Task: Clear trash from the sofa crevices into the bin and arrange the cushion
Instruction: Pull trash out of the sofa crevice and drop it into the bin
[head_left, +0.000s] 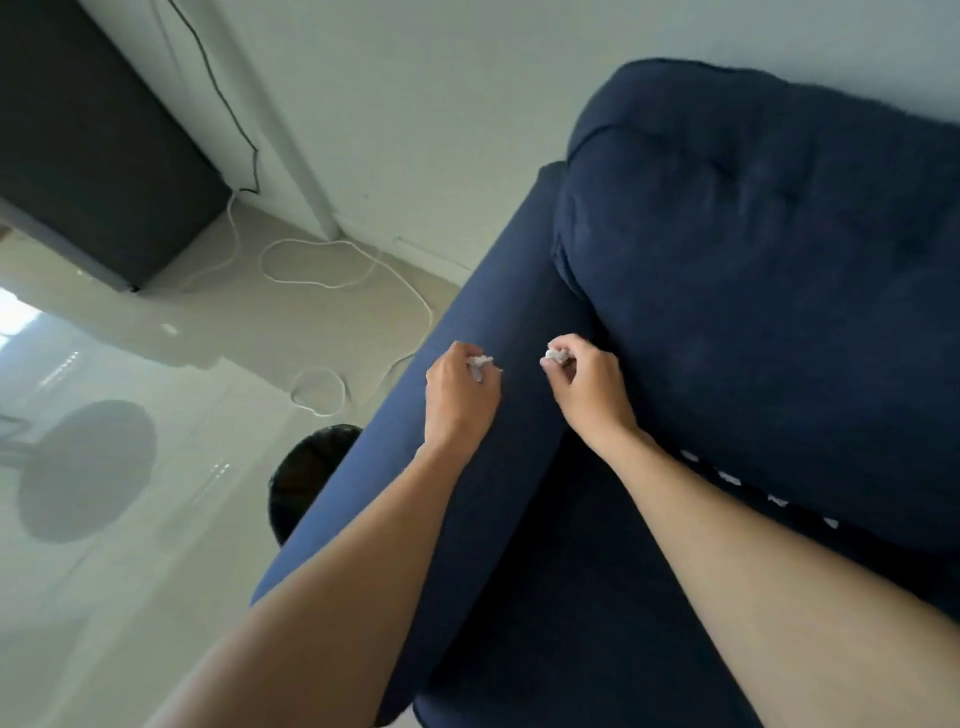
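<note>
A navy blue sofa (519, 291) fills the right half of the view, with its armrest running down the middle. My left hand (457, 400) hovers over the armrest, closed on a crumpled white paper scrap (480, 364). My right hand (592, 389) sits just right of it, near the crevice between armrest and back cushion (753, 260), pinching another white paper scrap (556, 356). Several more white scraps (737, 480) show along the crevice under the back cushion. A black bin (306, 478) with a dark liner stands on the floor left of the armrest, partly hidden by it.
A white cable (332, 283) loops over the glossy pale floor beyond the bin. A dark cabinet (98, 156) stands at the upper left against the wall, with a black cord (228, 109) hanging down the wall. A round grey shadow (88, 467) lies on the floor at left.
</note>
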